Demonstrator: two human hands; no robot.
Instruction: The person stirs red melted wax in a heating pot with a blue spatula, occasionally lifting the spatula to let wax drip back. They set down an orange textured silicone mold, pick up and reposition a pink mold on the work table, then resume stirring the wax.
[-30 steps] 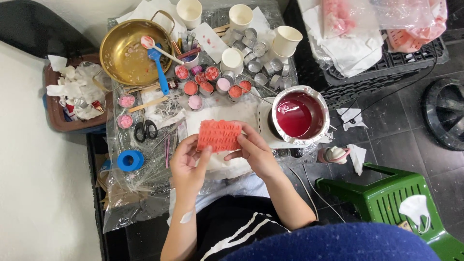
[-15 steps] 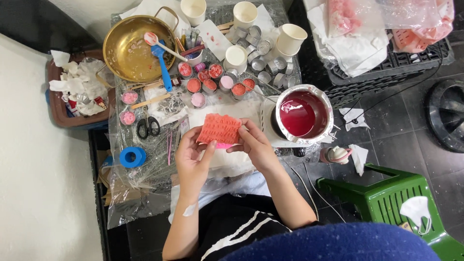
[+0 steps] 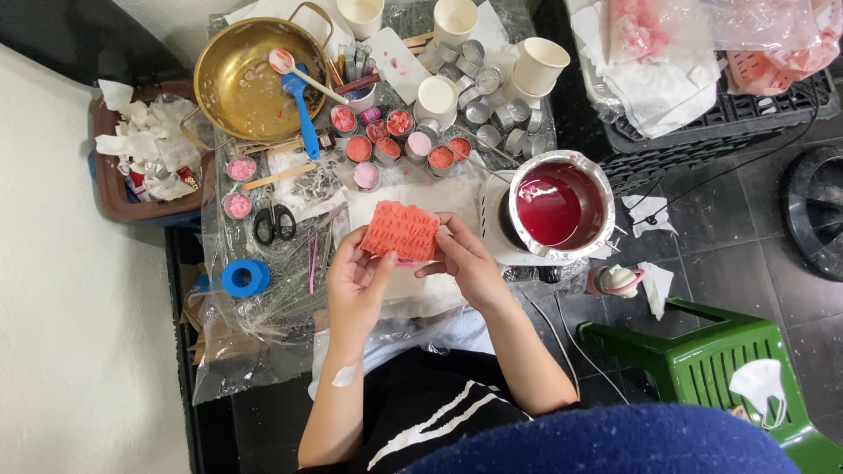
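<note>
I hold a coral-red ridged rubbery mould (image 3: 400, 230) between both hands over a white cloth (image 3: 413, 197) on the low table. My left hand (image 3: 356, 285) grips its left lower edge with the thumb up against it. My right hand (image 3: 465, 263) pinches its right edge with the fingers. A little pink shows under the mould's lower edge. Just right of my right hand stands a foil-lined pot of dark red liquid (image 3: 553, 206).
Behind the mould stand several small tins with pink and red fill (image 3: 399, 140), empty metal cups (image 3: 492, 88), paper cups (image 3: 439, 96), a brass pan (image 3: 250, 79) with a blue spatula. Scissors (image 3: 274, 221) and a blue tape roll (image 3: 245, 276) lie left. A green plastic chair (image 3: 702, 360) is right.
The mould has tilted and dropped slightly toward me, both hands keeping their grip. The view has shifted a little to the left.
</note>
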